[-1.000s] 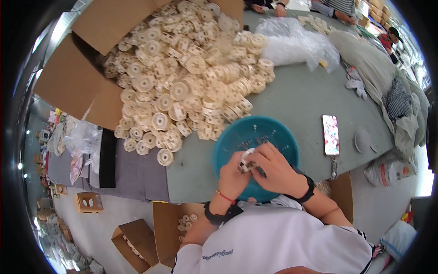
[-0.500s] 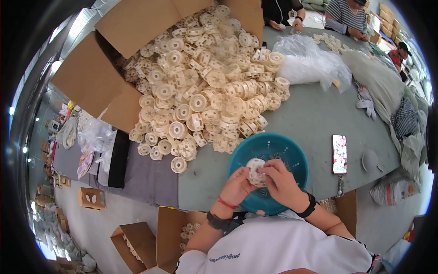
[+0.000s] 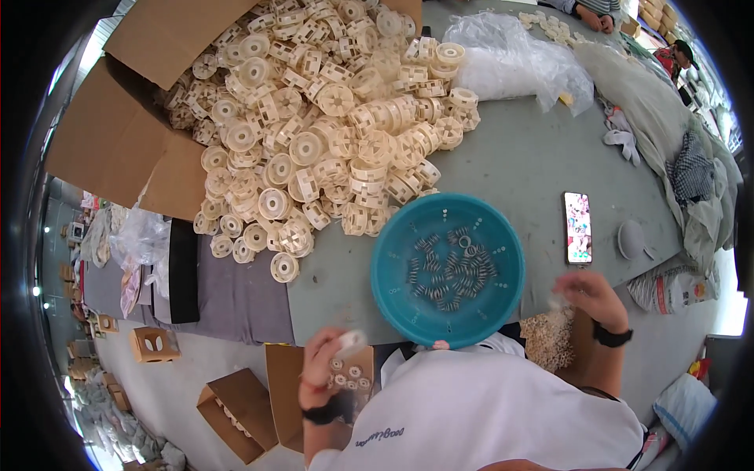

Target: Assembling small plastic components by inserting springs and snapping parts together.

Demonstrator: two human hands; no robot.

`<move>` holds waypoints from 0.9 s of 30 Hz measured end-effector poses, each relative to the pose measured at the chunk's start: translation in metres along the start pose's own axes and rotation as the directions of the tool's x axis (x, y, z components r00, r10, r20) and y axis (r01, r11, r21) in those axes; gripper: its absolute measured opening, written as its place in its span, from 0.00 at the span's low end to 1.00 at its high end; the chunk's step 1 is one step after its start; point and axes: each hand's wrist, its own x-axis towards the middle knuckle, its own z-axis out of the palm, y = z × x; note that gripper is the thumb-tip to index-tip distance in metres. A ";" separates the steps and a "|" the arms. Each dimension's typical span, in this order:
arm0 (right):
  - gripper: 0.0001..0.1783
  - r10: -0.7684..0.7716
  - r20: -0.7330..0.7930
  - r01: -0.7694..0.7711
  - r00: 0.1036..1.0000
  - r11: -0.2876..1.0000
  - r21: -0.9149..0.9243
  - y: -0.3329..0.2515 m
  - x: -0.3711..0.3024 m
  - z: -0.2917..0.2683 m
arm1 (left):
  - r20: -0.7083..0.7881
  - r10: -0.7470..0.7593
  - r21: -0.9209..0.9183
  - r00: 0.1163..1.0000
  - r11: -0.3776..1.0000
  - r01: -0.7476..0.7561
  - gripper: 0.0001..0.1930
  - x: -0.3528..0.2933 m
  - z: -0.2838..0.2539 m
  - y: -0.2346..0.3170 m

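Note:
My left hand (image 3: 320, 363) is closed on a round white plastic wheel-like part (image 3: 352, 342), above an open cardboard box (image 3: 284, 377) that holds several similar parts. My right hand (image 3: 594, 300) is off to the right, just below the phone and near a box of small cream pieces (image 3: 548, 343). Motion blurs its fingers, and a pale smear under them cannot be made out. Between my hands the teal basin (image 3: 383, 294) sits at the table's near edge. Small metal coil springs (image 3: 463, 275) lie inside, with a ring among them.
A large heap of cream plastic wheel parts (image 3: 314, 149) spills from a cardboard carton (image 3: 118, 141) across the table. Clear plastic sheeting (image 3: 514, 63) lies behind. At right are a lit phone (image 3: 578, 228) and a grey oval object (image 3: 631, 239). A co-worker's hands (image 3: 594, 17) are at the far edge.
Both hands were together over the basin on the white part. They have parted: the left carried the part left to the box, the right moved right. The view has shifted, baring the springs.

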 end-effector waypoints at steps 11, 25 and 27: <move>0.19 -0.088 -0.055 0.078 0.995 0.984 -0.161 -0.014 0.036 0.036 | -0.035 0.446 0.830 0.894 0.511 -0.222 0.22 0.084 0.030 0.037; 0.18 -0.402 0.213 0.440 0.891 0.878 -0.186 -0.047 0.047 0.088 | -0.164 0.515 0.937 0.841 0.347 -0.029 0.44 0.186 0.085 0.113; 0.19 -0.384 0.165 0.407 0.908 0.903 -0.138 -0.041 0.044 0.086 | -0.119 0.533 0.940 0.838 0.332 -0.078 0.37 0.168 0.072 0.109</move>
